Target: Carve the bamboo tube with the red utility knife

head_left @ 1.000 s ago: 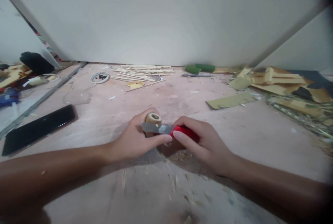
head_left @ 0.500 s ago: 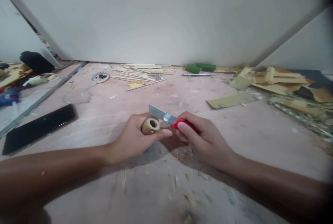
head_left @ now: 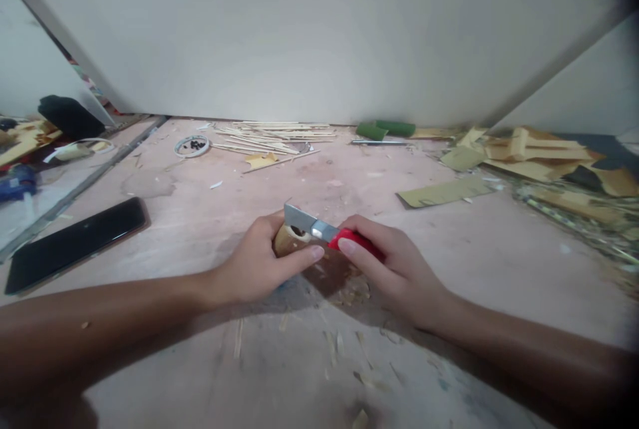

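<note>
My left hand (head_left: 264, 256) is wrapped round a short tan bamboo tube (head_left: 285, 241), its hollow end turned up and toward the right. In my right hand (head_left: 382, 253) is a utility knife (head_left: 322, 231) with a red handle and a wide grey blade. The blade crosses in front of the tube's opening and hides part of the hole; whether it touches the rim I cannot tell. Pale shavings (head_left: 354, 292) lie on the work surface below the two hands.
A phone (head_left: 77, 243) lies at the left. Toward the back are a round lid with black bits (head_left: 192, 145), thin sticks (head_left: 274, 140) and green tube pieces (head_left: 387, 129). At the right are a flat strip (head_left: 444, 192) and a heap of yellowish scraps (head_left: 534, 153).
The knife blade has shifted slightly left and down and now covers part of the tube's opening. My left hand still grips the tube, which looks tipped a little.
</note>
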The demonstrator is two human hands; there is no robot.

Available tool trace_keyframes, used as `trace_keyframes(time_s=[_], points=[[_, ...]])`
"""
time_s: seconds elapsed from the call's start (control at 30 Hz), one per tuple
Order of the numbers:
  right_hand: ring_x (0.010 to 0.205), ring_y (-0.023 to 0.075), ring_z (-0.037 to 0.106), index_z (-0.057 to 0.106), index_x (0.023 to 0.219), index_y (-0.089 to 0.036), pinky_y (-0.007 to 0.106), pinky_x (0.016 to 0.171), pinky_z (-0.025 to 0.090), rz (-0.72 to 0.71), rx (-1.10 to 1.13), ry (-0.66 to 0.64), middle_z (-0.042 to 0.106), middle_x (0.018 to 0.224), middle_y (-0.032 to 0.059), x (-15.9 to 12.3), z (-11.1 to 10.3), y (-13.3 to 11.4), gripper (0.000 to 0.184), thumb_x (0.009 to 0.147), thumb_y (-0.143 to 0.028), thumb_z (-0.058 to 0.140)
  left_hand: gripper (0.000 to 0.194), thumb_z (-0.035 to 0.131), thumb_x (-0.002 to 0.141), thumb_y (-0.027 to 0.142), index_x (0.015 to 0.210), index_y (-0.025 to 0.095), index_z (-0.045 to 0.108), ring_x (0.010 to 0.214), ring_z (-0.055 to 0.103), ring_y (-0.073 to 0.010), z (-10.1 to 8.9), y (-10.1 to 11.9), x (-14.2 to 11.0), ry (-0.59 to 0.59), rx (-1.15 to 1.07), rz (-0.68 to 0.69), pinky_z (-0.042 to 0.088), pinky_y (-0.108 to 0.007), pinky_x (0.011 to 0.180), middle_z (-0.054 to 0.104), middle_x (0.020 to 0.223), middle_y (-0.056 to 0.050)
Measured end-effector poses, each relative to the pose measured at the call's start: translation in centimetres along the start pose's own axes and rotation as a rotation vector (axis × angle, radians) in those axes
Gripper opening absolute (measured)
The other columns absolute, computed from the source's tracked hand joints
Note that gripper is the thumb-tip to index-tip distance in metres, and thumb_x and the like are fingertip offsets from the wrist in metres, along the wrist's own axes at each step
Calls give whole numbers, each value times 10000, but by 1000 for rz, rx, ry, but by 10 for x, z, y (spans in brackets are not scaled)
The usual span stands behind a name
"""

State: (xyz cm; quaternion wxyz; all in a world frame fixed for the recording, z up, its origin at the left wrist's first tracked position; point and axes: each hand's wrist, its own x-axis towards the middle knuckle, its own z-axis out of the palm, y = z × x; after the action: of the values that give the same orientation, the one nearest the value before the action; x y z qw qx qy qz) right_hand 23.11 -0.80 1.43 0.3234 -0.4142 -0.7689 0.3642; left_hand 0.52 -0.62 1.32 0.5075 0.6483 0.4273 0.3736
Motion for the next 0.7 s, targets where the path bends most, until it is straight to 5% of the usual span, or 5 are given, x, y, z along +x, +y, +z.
trace_keyframes(time_s=[0.7], points=[[716, 157, 616, 630, 930, -218, 282, 668, 446, 4, -5, -21, 687, 804, -11, 1, 0, 2, 247, 1079, -379, 516, 186, 761, 880, 318, 878, 186, 630, 598, 532, -101, 0, -2, 1, -21, -46, -39, 434, -213, 560, 636, 747, 29]])
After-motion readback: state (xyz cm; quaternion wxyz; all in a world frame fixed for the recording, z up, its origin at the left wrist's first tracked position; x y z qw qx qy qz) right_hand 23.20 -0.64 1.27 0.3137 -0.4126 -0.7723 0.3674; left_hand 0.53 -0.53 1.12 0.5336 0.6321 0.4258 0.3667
